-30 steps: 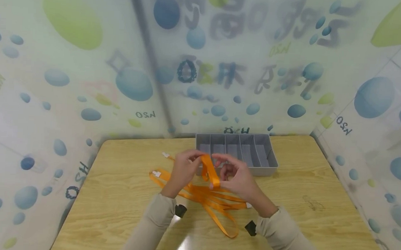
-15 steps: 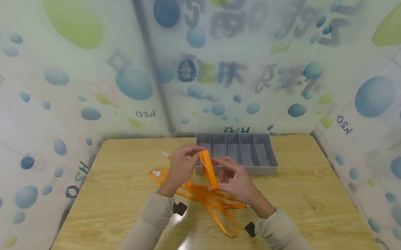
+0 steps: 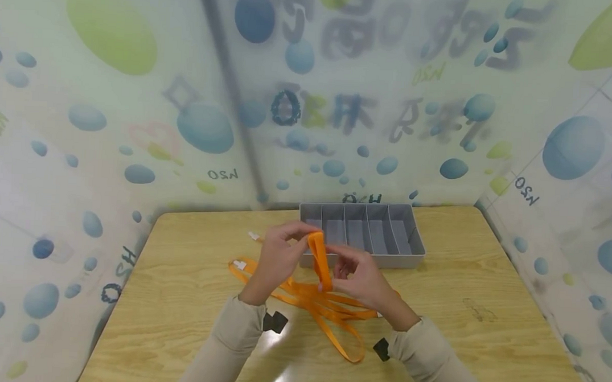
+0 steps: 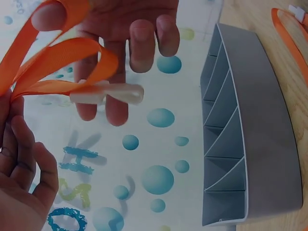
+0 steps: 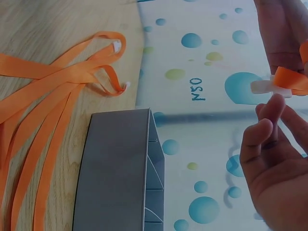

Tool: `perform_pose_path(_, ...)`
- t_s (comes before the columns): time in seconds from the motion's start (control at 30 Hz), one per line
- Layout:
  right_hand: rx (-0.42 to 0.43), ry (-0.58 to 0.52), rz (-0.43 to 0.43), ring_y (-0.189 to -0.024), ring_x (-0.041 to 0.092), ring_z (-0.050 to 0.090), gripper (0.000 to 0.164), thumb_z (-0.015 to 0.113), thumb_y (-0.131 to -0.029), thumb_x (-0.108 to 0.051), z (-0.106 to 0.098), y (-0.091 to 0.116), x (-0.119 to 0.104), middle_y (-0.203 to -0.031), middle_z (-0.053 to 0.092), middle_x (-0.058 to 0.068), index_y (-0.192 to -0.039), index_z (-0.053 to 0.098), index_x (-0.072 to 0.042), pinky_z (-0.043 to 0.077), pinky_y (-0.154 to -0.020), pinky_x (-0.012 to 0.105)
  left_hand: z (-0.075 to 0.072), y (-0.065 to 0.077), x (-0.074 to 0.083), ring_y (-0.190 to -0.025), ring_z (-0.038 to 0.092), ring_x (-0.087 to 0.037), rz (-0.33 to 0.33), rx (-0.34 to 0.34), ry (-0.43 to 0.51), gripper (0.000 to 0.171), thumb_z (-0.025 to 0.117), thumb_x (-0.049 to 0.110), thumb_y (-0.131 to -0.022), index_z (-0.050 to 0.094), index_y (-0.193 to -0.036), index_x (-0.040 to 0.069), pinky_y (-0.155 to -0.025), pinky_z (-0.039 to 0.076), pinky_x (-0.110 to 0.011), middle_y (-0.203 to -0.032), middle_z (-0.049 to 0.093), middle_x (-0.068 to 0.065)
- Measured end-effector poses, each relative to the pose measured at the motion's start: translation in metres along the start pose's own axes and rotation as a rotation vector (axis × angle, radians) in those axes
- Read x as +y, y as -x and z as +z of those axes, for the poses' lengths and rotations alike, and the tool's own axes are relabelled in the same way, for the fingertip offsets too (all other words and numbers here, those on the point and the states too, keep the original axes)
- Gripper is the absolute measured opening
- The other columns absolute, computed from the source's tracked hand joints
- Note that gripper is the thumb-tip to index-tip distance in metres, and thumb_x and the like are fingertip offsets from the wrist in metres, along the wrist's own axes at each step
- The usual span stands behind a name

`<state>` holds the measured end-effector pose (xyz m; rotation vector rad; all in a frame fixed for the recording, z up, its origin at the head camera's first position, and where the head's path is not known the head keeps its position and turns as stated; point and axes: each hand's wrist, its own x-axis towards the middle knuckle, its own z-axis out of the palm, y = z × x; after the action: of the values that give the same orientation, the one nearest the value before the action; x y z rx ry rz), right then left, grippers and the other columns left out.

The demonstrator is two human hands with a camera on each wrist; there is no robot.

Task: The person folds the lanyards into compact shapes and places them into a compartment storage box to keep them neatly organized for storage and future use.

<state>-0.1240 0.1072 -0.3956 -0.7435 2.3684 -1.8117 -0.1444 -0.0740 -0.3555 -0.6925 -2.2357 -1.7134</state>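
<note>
Above the table, both hands hold a folded orange lanyard [image 3: 320, 263]. My left hand [image 3: 277, 258] pinches its upper end, thumb on the ribbon in the left wrist view. My right hand [image 3: 362, 278] grips the lower end between thumb and fingers. A white plastic clip [image 4: 108, 93] on the lanyard lies along the left fingers. Below the hands, a spread of several orange lanyards [image 3: 311, 299] with white clips lies on the wooden table [image 3: 177, 311]. Just behind the hands stands a grey divided tray [image 3: 405, 261].
The tray's compartments sit side by side, with no items visible in them. It stands at the table's back edge, against a wall [image 3: 338, 158] printed with blue and green spots. Another patterned wall [image 3: 566, 225] rises along the right side.
The right fingers have closed in on the folded lanyard, which now hangs more upright. The left hand has shifted slightly to the left. The lanyards on the table and the tray stay put.
</note>
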Motion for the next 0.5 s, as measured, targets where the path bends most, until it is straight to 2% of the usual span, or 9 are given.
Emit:
perform_pose_path(0.13, -0.008, -0.036, 0.037, -0.053, 0.018, 0.047, 0.056, 0.077, -0.074, -0.006, 0.001, -0.001, 0.015, -0.063, 0.054, 0.012, -0.126, 0.056, -0.006, 0.039, -0.045, 0.024, 0.001, 0.0, 0.005, -0.066, 0.058, -0.014, 0.015, -0.012, 0.002, 0.007, 0.063, -0.003, -0.084, 0.07, -0.087, -0.003, -0.064, 0.049, -0.028, -0.078, 0.068, -0.012)
perform_pose_path(0.3, -0.013, -0.037, 0.071, -0.047, 0.012, 0.041, 0.054, 0.077, -0.074, -0.011, 0.003, -0.002, 0.034, -0.055, 0.049, 0.006, -0.125, 0.059, -0.018, 0.034, -0.041, 0.022, 0.002, 0.001, 0.006, -0.064, 0.057, -0.014, 0.022, -0.027, -0.003, 0.007, 0.063, -0.003, -0.084, 0.07, -0.087, -0.003, -0.061, 0.047, -0.028, -0.077, 0.068, -0.011)
perform_pose_path(0.5, -0.017, -0.015, 0.054, -0.047, 0.01, 0.039, 0.041, 0.074, -0.078, -0.013, 0.004, -0.002, 0.041, -0.054, 0.046, 0.002, -0.117, 0.064, -0.017, 0.032, -0.042, 0.021, 0.004, 0.003, 0.006, -0.065, 0.057, -0.013, 0.019, -0.046, 0.011, 0.008, 0.063, -0.001, -0.084, 0.07, -0.088, -0.003, -0.058, 0.045, -0.025, -0.08, 0.068, -0.011)
